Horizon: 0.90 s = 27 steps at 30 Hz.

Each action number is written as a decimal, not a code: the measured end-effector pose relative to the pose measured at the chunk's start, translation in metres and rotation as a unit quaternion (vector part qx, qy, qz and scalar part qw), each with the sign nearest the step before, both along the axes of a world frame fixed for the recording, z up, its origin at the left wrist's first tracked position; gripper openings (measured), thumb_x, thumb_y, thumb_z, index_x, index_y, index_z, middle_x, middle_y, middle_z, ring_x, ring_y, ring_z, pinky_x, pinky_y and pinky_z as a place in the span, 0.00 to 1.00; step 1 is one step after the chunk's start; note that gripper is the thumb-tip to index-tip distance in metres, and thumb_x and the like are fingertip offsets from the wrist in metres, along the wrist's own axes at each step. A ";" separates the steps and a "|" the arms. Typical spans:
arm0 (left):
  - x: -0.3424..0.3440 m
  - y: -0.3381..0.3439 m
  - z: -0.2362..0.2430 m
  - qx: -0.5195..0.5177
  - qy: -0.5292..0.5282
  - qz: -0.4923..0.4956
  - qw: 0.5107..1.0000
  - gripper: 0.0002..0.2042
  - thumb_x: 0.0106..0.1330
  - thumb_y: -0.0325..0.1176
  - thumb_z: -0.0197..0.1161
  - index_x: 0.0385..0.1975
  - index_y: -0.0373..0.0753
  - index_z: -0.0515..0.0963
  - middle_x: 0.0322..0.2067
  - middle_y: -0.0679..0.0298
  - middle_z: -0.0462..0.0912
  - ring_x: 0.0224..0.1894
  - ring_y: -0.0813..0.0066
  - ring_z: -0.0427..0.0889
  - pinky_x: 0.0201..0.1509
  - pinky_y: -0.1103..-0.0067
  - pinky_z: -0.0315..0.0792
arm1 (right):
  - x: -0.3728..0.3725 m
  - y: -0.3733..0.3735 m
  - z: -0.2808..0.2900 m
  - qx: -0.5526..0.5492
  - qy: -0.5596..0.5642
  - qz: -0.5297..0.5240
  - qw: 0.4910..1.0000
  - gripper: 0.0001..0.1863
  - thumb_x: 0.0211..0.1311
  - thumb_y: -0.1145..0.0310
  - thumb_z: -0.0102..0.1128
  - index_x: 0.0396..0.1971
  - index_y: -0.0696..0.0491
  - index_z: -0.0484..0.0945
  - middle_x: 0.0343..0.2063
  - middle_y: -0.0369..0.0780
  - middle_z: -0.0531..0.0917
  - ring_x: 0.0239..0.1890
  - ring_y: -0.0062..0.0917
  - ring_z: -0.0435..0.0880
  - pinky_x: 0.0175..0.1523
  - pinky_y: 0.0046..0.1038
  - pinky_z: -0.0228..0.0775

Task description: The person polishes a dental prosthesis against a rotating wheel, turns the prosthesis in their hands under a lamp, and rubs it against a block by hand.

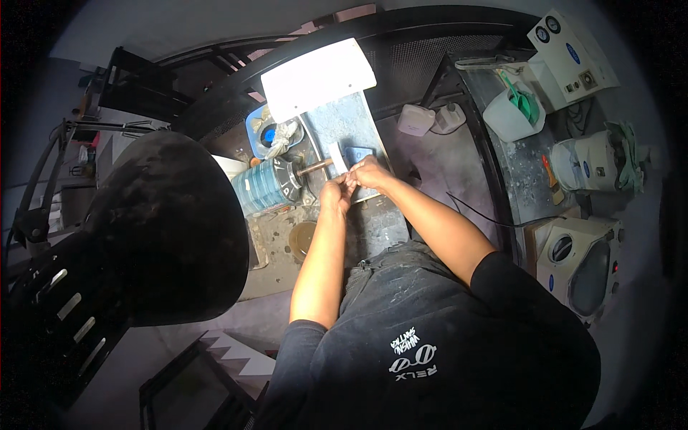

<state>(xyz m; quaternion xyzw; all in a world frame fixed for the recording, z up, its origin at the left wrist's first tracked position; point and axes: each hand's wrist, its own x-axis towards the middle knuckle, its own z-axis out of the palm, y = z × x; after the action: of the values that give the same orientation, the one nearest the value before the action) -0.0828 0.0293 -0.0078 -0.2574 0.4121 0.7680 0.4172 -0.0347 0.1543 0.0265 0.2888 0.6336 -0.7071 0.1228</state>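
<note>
Big black lamp point(172, 222) on the left, two bent hands by a pale wheel
The wheel point(338, 157) sits just past both hands, on the end of a rod point(314, 168) running sideways from a blue-green ribbed machine point(261, 188); left hand point(335, 195) and right hand point(369, 174) come together, fingers curled in, but I cannot tell how tightly they close, what they hold, or which is nearer

A white wheel point(337, 155), seen edge-on, tips a brownish shaft point(315, 167).
</note>
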 end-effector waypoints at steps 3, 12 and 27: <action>0.003 -0.004 -0.001 -0.012 0.009 0.004 1.000 0.05 0.60 0.21 0.51 0.32 0.28 0.72 0.29 0.57 0.77 0.30 0.70 0.77 0.38 0.79 0.74 | 0.007 -0.004 -0.004 0.019 0.042 -0.001 0.999 0.06 0.50 0.73 0.57 0.23 0.61 0.80 0.20 0.39 0.82 0.17 0.15 0.74 0.19 0.18 0.63; 0.001 0.003 -0.004 -0.030 0.037 0.005 0.999 0.04 0.57 0.18 0.54 0.32 0.29 0.71 0.28 0.57 0.77 0.30 0.69 0.78 0.35 0.78 0.75 | 0.013 -0.004 -0.025 0.032 0.086 -0.015 0.996 0.08 0.54 0.70 0.57 0.25 0.59 0.81 0.20 0.35 0.81 0.20 0.13 0.72 0.23 0.19 0.63; -0.006 -0.006 -0.015 -0.030 0.034 -0.001 0.999 0.06 0.56 0.18 0.55 0.33 0.28 0.70 0.29 0.56 0.78 0.29 0.68 0.78 0.34 0.77 0.74 | 0.009 -0.010 -0.008 0.007 0.023 -0.014 1.000 0.08 0.54 0.71 0.57 0.23 0.61 0.81 0.21 0.38 0.82 0.22 0.16 0.75 0.27 0.19 0.66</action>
<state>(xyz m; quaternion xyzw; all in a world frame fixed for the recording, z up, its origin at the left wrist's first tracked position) -0.0887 0.0232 -0.0228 -0.2430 0.4491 0.7635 0.3955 -0.0259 0.1447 0.0183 0.2820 0.6371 -0.7109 0.0959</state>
